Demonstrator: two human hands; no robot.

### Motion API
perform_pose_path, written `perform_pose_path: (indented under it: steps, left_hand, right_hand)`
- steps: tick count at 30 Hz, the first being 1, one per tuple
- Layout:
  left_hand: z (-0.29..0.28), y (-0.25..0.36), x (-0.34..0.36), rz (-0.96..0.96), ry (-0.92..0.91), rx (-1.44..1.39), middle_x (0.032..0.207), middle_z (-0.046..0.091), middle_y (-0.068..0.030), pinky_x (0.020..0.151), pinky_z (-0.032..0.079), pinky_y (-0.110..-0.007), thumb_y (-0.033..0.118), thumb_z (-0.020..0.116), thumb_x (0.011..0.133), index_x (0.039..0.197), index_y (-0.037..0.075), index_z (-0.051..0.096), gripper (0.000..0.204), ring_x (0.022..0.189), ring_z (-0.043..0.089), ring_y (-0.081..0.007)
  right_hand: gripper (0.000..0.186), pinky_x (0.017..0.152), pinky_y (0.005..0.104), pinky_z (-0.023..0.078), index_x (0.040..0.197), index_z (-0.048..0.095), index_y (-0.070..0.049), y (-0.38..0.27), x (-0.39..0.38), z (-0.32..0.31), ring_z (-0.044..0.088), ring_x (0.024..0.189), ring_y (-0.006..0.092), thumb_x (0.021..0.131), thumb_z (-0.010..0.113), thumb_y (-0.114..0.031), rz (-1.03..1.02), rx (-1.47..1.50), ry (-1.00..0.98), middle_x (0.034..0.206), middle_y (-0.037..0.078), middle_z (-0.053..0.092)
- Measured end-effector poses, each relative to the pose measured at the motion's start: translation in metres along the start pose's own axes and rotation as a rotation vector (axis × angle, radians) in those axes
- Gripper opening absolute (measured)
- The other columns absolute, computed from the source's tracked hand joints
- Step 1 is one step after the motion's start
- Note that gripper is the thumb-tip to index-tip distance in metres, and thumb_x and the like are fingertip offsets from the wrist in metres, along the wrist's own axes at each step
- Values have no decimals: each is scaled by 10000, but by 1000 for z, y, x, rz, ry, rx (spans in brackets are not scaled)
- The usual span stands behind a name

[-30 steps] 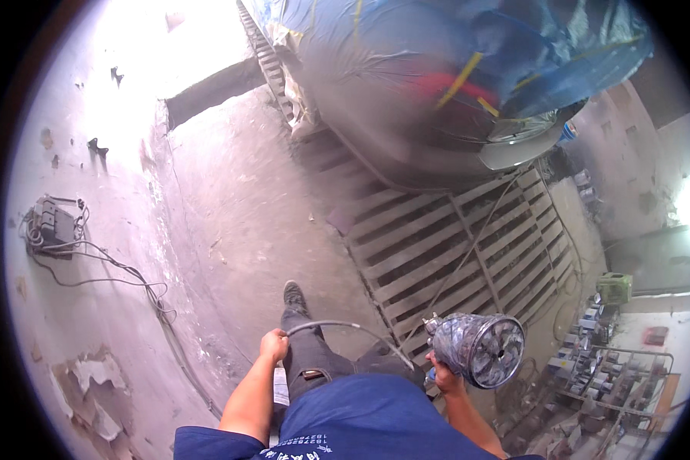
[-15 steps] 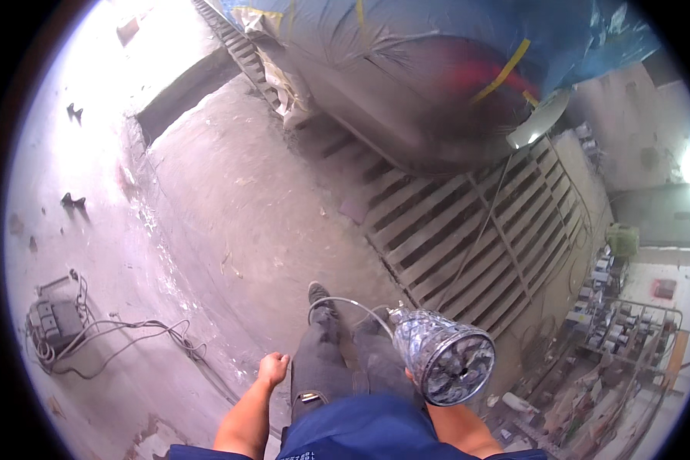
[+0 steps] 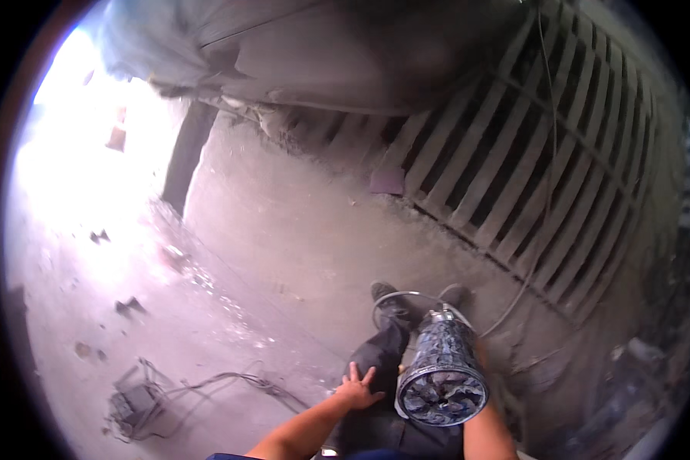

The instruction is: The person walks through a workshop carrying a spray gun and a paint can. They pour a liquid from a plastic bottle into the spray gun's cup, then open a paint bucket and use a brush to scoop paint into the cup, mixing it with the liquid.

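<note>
While the left hand [image 3: 357, 392] splays, a canister [image 3: 443, 344] (mottled grey) is nearby.

from my end i see the paint-smeared canister [image 3: 441, 360] in the lower part of the view, right of centre, its sides mottled in grey, white and near-black. it tapers away from me to a small metal fitting [image 3: 440, 314], while its wide round end tips up toward the camera, ringed by a dull metal rim and blotched inside it. a thin grey hose [image 3: 412, 294] arches just beyond the fitting; i can't tell where it joins.
</note>
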State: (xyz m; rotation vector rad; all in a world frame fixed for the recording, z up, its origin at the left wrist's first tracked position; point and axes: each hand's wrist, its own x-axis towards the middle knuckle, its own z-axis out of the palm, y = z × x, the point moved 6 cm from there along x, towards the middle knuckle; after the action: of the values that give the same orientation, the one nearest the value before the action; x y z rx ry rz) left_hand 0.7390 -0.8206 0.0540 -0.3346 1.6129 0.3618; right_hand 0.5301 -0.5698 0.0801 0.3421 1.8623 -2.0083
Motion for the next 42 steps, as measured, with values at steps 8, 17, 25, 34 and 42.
perform_pose_path:
  steps: [8, 17, 25, 34, 42]
  left_hand:
    - [-64, 9, -16, 226, 277, 216, 1454, 405, -219, 1128, 281, -469, 501, 555, 880, 1409, 109, 440, 669, 1364, 365, -375]
    - [-129, -37, -17, 341, 283, 75, 1340, 552, -124, 1092, 357, -431, 339, 702, 749, 1309, 110, 534, 628, 1305, 453, -324]
    - [-126, -55, 6, 119, 297, 256, 1331, 560, -120, 1091, 355, -435, 343, 697, 755, 1287, 114, 549, 598, 1300, 458, -321]
    - [-133, -45, 20, -41, 321, 353, 1320, 568, -116, 1089, 354, -439, 347, 692, 761, 1263, 118, 566, 565, 1294, 464, -318]
    - [-138, -53, 10, -107, 317, 404, 1311, 575, -112, 1088, 352, -443, 351, 687, 767, 1241, 122, 581, 537, 1288, 469, -315]
  right_hand:
    - [403, 801, 406, 507, 1258, 560, -43, 79, -19, -38, 636, 941, 336, 889, 619, -196, -96, -367, 110, 1111, 172, 653]
    - [505, 688, 464, 495, 1301, 520, -36, 58, 2, -32, 622, 804, 395, 870, 646, -267, -359, -522, 150, 1124, 200, 637]
    - [426, 647, 440, 493, 1159, 590, -84, 103, 9, -6, 635, 769, 325, 809, 697, -302, -200, -586, 110, 1167, 153, 620]
    - [396, 691, 403, 482, 1150, 603, -103, 139, 6, 35, 601, 758, 274, 798, 688, -263, -64, -663, 21, 1174, 141, 582]
    - [358, 741, 401, 484, 1245, 600, -130, 162, -13, 37, 617, 852, 262, 901, 630, -226, 285, -656, -101, 1249, 147, 554]
